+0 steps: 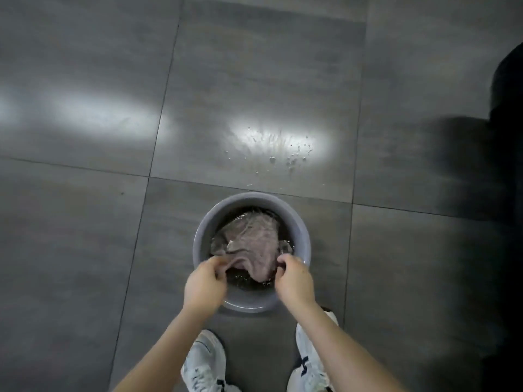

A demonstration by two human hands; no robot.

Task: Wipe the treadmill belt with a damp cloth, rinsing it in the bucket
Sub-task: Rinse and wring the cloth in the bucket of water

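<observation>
Furthest left, the grey tiled floor (85,250) is shown, crossed by dark grout lines and marked by a broad pale reflection. A white left shoe (205,360) is seen at the lower edge, just behind the bucket.

Above it, the left hand (204,284) is held over the near left part of the rim. Its fingers (219,263) are curled, and an edge of the cloth is pinched between them and the thumb.

The round grey bucket (201,236) is set on the floor at the centre and is partly filled with dark, rippled water. The pinkish-grey cloth (254,244) lies inside it, spread between the two hands. Its far part is in the water and its near edge is lifted slightly at each grip.

Beyond the bucket, scattered water droplets (283,157) are visible on a brightly lit patch of tile.

The right hand (295,281) is placed over the near right part of the rim. Its fingers (285,260) are likewise curled, and the opposite edge of the cloth is gripped by them.

A white right shoe (311,355) with a dark mark is seen below that forearm.

At the far right edge a dark rounded object (509,94) is partly visible, with its shadow on the floor beside it. It cannot be identified.
</observation>
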